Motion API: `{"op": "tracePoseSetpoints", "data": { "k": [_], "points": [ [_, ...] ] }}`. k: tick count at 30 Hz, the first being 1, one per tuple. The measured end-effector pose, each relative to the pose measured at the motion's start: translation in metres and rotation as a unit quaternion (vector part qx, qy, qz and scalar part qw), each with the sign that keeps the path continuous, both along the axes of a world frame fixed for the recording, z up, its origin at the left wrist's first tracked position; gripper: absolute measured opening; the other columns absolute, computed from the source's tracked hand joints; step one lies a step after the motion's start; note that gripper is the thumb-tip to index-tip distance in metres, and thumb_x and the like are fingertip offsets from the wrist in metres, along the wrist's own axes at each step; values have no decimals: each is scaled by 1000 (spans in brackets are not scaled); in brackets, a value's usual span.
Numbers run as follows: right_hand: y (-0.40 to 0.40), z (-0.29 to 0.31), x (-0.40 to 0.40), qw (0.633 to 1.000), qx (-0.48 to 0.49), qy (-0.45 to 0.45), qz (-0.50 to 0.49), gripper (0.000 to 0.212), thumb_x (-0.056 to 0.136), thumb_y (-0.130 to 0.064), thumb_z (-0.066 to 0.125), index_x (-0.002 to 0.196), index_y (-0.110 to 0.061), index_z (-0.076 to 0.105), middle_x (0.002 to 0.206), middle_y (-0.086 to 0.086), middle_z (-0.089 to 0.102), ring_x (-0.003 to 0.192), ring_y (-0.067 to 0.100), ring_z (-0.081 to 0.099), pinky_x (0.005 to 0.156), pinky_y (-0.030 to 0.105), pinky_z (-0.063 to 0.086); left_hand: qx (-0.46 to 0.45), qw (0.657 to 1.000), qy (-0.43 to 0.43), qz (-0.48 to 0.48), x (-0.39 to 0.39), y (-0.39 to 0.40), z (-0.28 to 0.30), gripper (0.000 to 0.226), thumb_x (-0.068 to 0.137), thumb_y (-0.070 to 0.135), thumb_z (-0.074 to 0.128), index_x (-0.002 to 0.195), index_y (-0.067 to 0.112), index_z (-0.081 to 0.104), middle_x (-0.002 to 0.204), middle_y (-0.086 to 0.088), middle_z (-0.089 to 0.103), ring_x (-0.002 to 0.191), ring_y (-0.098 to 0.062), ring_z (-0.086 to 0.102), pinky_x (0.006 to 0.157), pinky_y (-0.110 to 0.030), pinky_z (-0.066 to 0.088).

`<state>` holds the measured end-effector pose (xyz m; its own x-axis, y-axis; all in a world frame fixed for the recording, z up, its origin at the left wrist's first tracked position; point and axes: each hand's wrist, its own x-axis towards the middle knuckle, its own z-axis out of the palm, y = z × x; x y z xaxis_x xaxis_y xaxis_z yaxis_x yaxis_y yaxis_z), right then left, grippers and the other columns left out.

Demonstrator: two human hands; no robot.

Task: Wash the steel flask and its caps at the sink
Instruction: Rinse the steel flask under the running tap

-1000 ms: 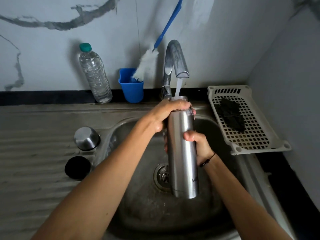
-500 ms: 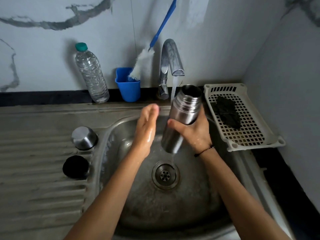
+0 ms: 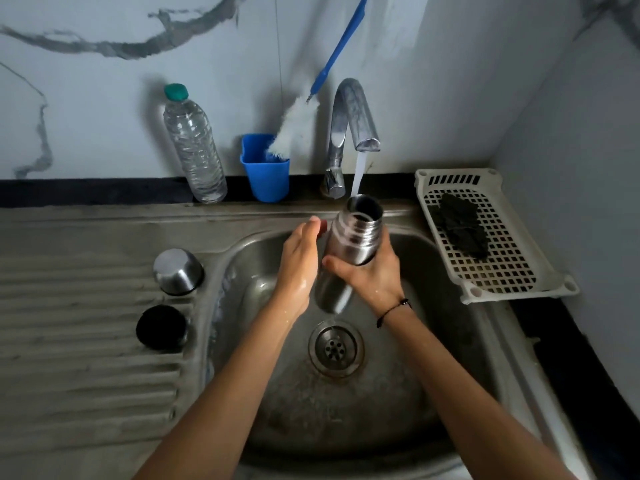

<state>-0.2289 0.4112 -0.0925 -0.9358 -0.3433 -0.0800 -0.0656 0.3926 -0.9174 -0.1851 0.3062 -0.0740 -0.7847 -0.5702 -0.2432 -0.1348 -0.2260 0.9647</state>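
My right hand grips the steel flask around its middle and holds it tilted over the sink bowl, mouth up under the stream from the tap. Water runs into the open mouth and drips off the flask's base. My left hand is flat with straight fingers, its palm against the flask's left side. The steel cap stands upside down on the ribbed drainboard, with the black inner cap in front of it.
A clear water bottle and a blue cup holding a blue-handled bottle brush stand at the back ledge. A white plastic rack with a dark scrub pad sits right of the sink. The drain lies below the flask.
My left hand let go of the flask's mouth and opened flat beside it. My right hand tilted the flask and brought its mouth under the running water.
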Motion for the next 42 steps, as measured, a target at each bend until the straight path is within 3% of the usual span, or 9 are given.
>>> {"op": "tracePoseSetpoints", "data": {
  "k": [3, 7, 11, 15, 20, 24, 29, 33, 42],
  "points": [
    [1, 4, -3, 999, 39, -25, 23, 80, 62, -23, 86, 128, -20, 41, 106, -10, 53, 106, 14, 57, 84, 22, 43, 13, 1000, -4, -1, 2, 3, 0, 38, 100, 36, 39, 123, 13, 58, 110, 1, 65, 101, -9, 61, 71, -17, 46],
    [4, 5, -8, 1000, -10, 0, -24, 80, 64, -17, 85, 129, -17, 40, 109, -9, 53, 104, 9, 53, 89, 21, 40, 7, 1000, -5, 4, 0, -2, -6, 40, 99, 35, 41, 122, 8, 59, 122, -6, 62, 115, -17, 56, 99, -31, 44],
    [6, -4, -5, 996, 86, -33, 15, 79, 60, -29, 86, 126, -19, 44, 116, -1, 60, 107, 17, 58, 90, 27, 47, 6, 1000, -11, 28, 4, -2, -13, 35, 100, 32, 41, 114, 9, 64, 120, -7, 64, 115, -17, 57, 103, -31, 41],
    [5, -3, -5, 999, 20, -9, -26, 81, 61, -24, 86, 128, -18, 41, 112, -4, 58, 102, 9, 55, 87, 22, 43, 10, 999, -13, 44, 9, -8, -20, 31, 100, 27, 41, 113, 9, 63, 119, -6, 64, 114, -15, 57, 96, -25, 39],
    [3, 3, -5, 996, 84, -30, 23, 78, 61, -28, 86, 126, -19, 43, 113, -5, 58, 105, 13, 57, 84, 21, 42, 10, 999, -26, 40, 19, -9, -28, 27, 100, 27, 41, 107, 15, 64, 113, 0, 65, 108, -10, 57, 89, -21, 38],
    [8, 26, -8, 997, 54, 52, 30, 81, 62, -26, 85, 129, -17, 41, 114, -6, 57, 103, 10, 54, 87, 21, 41, 0, 998, -52, 47, 26, -12, -40, 20, 95, 16, 45, 94, 16, 65, 98, -4, 67, 96, -13, 61, 84, -23, 43],
    [6, 20, -5, 926, 294, 129, 197, 87, 62, -40, 82, 132, -18, 36, 117, 5, 61, 102, 26, 60, 84, 31, 49, -93, 988, -126, -2, 36, -9, -54, 18, 90, 10, 51, 84, 20, 63, 88, -2, 66, 88, -18, 59, 72, -28, 42],
    [11, 14, 3, 848, 441, 170, 241, 82, 63, -52, 75, 128, -19, 38, 112, 5, 61, 97, 27, 60, 75, 30, 45, -160, 970, -178, -45, 48, -9, -67, 18, 92, 12, 52, 103, 10, 66, 106, -9, 68, 100, -21, 60, 80, -27, 42],
    [5, 20, 3, 738, 591, 174, 274, 74, 63, -61, 70, 116, -15, 49, 94, 0, 54, 82, 21, 53, 69, 30, 44, -234, 922, -281, -127, 61, -9, -77, 19, 93, 16, 51, 105, 7, 63, 106, -9, 66, 101, -24, 60, 82, -28, 45]
  ]
}}
